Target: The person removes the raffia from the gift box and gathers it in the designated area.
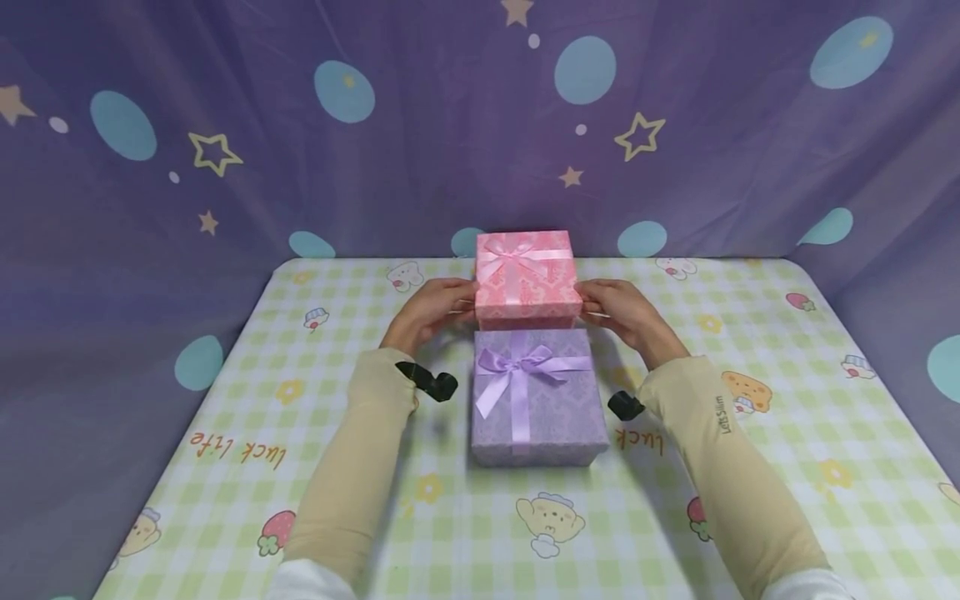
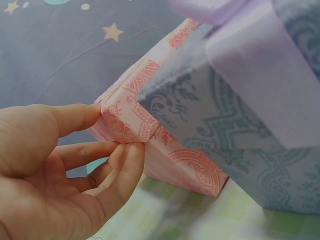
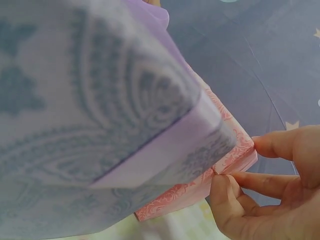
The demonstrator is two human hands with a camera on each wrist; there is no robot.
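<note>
The pink gift box (image 1: 525,283) with a light pink bow stands behind the purple gift box (image 1: 536,408), whose lilac bow lies on its lid. My left hand (image 1: 435,310) pinches the pink lid's left side, thumb on the edge and fingers beneath; the left wrist view shows this hand (image 2: 75,160) at the lid corner (image 2: 122,117). From the right, my right hand (image 1: 626,315) pinches the opposite side of that lid, as the hand (image 3: 270,175) in the right wrist view shows. Neither hand touches the purple box. The lid covers the pink box's inside.
A green and white checked cloth (image 1: 247,392) with cartoon prints covers the table. Behind the table hangs a purple curtain (image 1: 465,150) with stars and blue spots, close to the pink box's rear edge.
</note>
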